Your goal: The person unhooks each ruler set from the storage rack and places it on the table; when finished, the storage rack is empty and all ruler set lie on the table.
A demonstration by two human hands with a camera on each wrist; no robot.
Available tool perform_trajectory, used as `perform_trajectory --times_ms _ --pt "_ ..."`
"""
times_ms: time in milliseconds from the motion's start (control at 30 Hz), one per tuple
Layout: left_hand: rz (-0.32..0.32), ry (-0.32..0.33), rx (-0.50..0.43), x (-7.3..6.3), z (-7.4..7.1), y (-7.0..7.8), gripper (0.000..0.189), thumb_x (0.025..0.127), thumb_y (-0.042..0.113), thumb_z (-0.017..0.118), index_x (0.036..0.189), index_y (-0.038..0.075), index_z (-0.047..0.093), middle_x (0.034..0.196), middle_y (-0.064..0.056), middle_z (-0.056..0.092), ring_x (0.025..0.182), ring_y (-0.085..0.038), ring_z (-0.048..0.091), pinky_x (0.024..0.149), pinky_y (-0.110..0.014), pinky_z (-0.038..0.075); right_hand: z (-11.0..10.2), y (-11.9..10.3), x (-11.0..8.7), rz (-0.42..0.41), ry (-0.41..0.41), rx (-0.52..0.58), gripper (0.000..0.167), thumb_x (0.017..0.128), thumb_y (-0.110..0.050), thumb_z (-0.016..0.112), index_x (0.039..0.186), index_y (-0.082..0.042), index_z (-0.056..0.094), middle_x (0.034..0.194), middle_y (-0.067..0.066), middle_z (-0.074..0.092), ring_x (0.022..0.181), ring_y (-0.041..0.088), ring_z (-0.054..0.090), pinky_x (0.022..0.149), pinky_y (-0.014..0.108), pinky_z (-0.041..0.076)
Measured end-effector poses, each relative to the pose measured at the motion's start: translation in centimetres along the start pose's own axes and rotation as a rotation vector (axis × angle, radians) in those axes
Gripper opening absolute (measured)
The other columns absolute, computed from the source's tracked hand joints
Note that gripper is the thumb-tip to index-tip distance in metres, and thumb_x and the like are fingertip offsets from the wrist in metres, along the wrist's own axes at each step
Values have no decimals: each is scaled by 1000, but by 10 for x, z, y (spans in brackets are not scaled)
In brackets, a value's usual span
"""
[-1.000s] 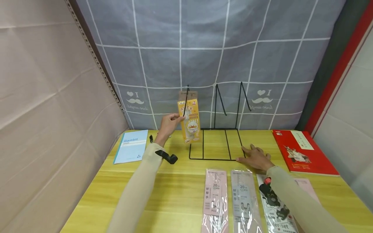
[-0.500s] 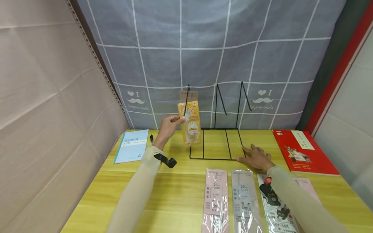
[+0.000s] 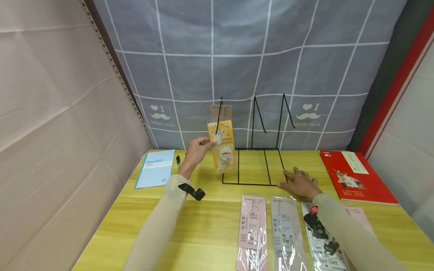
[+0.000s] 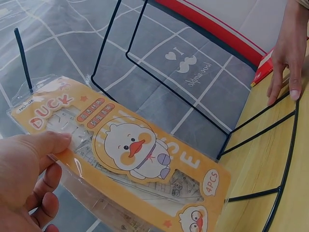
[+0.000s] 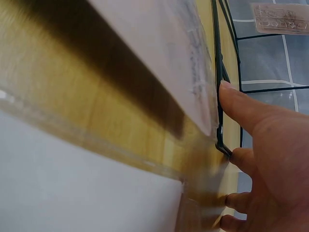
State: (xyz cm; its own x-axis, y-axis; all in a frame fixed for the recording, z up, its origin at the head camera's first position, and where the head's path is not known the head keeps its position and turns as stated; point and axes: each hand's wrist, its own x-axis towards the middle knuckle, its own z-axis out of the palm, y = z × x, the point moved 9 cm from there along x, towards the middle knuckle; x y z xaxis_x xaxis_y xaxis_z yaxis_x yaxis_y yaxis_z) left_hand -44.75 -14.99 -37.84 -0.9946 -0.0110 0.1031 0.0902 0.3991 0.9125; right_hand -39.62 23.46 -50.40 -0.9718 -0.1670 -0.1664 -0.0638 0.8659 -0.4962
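My left hand (image 3: 197, 151) pinches a yellow duck-printed ruler set pack (image 3: 225, 156) by its left edge, thumb in front. The left hook of a black wire display rack (image 3: 249, 184) crosses the pack's top; in the left wrist view the hook's end juts out in front of the pack (image 4: 140, 150). Behind it, a pinkish-brown pack (image 3: 222, 111) shows its upper part at the same hook. My right hand (image 3: 301, 183) rests on the rack's front right corner, fingers spread and thumb against the front bar. The rack's other two hooks (image 3: 260, 114) carry nothing.
In front of the rack lie a pink ruler pack (image 3: 252, 226), a grey ruler pack (image 3: 285, 229) and a cat-printed ruler set (image 3: 317, 233), partly under my right sleeve. A blue notebook (image 3: 156, 168) and black pen (image 3: 178, 161) are left, a red book (image 3: 356, 178) right.
The yellow ruler set pack and my left hand have come down slightly at the left hook. My right hand keeps its place on the rack corner. The whole head view has shifted a little.
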Motion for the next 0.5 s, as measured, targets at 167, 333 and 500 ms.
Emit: perform_trajectory --times_ms 167,333,500 --pt "11 0 -15 -4 -2 -1 47 90 58 75 118 20 77 133 -5 66 119 -27 60 99 -50 51 0 0 0 3 -1 0 98 93 -67 63 161 -5 31 165 41 6 148 66 7 106 87 4" --pt "25 -9 3 -10 -4 -1 51 91 56 75 121 16 77 133 -6 66 114 -26 57 94 -47 50 0 0 0 4 -3 -4 98 93 -67 63 162 -5 31 165 41 6 148 66 7 106 87 5" --pt "34 -7 31 -18 -4 2 52 90 58 75 119 16 77 124 -6 67 104 -25 56 85 -42 48 -1 -1 -1 -5 -8 -3 97 94 -66 63 161 -4 31 165 41 6 147 66 7 106 87 4"
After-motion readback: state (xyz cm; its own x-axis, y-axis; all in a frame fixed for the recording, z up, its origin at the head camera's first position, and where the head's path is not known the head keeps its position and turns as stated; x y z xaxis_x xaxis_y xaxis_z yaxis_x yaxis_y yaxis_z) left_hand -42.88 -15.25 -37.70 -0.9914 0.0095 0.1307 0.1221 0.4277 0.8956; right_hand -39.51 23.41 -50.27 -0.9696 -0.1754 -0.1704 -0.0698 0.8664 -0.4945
